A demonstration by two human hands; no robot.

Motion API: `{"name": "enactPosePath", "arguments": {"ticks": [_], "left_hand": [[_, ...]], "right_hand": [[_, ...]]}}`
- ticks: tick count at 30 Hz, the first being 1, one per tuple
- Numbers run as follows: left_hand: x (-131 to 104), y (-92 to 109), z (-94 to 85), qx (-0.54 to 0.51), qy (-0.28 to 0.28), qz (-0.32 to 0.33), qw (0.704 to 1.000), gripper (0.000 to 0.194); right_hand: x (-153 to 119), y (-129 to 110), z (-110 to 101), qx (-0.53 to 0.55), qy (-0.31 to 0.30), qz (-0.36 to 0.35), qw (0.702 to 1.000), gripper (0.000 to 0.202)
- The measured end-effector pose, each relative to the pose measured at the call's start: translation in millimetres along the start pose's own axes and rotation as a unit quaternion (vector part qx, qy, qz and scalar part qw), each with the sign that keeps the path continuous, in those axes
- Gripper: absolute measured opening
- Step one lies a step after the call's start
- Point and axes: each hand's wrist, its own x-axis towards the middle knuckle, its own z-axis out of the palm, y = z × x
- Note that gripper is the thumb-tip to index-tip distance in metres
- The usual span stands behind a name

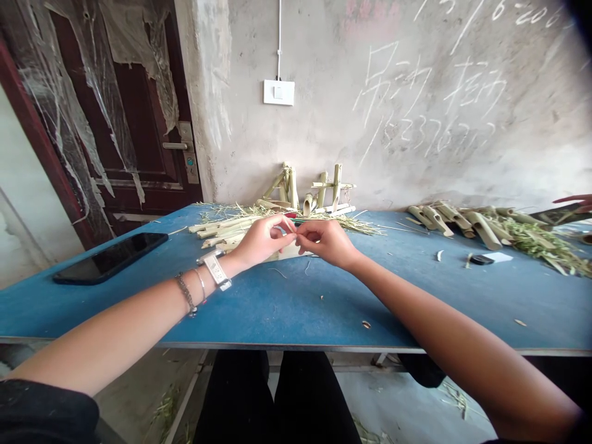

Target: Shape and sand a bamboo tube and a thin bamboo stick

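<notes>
My left hand [263, 239] and my right hand [330, 242] meet over the middle of the blue table [277, 308]. Thumb and fingers of each are pinched together, tip to tip with the other. Whatever lies between the fingertips is too small to make out. Just below them, partly covered, rests a pale flat piece [289, 251]. Left of my left hand is a bundle of pale split stalks [217, 229]. Thin green shavings [365, 226] spread out behind my right hand. Something red and green shows behind the fingers, mostly hidden.
Stalk pieces joined into small frames [287, 185] stand by the wall. At the left lies a black phone [111, 258]. Cut hollow stalks [481, 228] and leafy scraps [541, 237] are on the right, near a small black object [481, 259]. Another person's hand [573, 200] enters far right.
</notes>
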Motion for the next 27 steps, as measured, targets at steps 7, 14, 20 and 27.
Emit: {"name": "enactPosePath", "arguments": {"ticks": [7,14,20,27], "left_hand": [[1.3,-3.5,1.1,0.019,0.023,-0.017,0.999,0.016],[0.1,-3.2,3.4,0.033,0.035,-0.018,0.999,0.011],[-1.7,0.8,6.3,0.037,0.038,-0.003,0.999,0.007],[-2.5,3.0,7.5,0.080,0.043,0.057,0.994,0.004]], "right_hand": [[0.1,-4.6,0.3,-0.065,0.048,-0.017,0.997,0.008],[0.5,-4.8,3.9,-0.175,0.064,-0.071,0.980,0.011],[0.6,-9.9,5.0,-0.145,0.061,-0.057,0.986,0.012],[-0.3,-13.1,8.4,-0.032,0.027,0.003,0.999,0.010]]}}
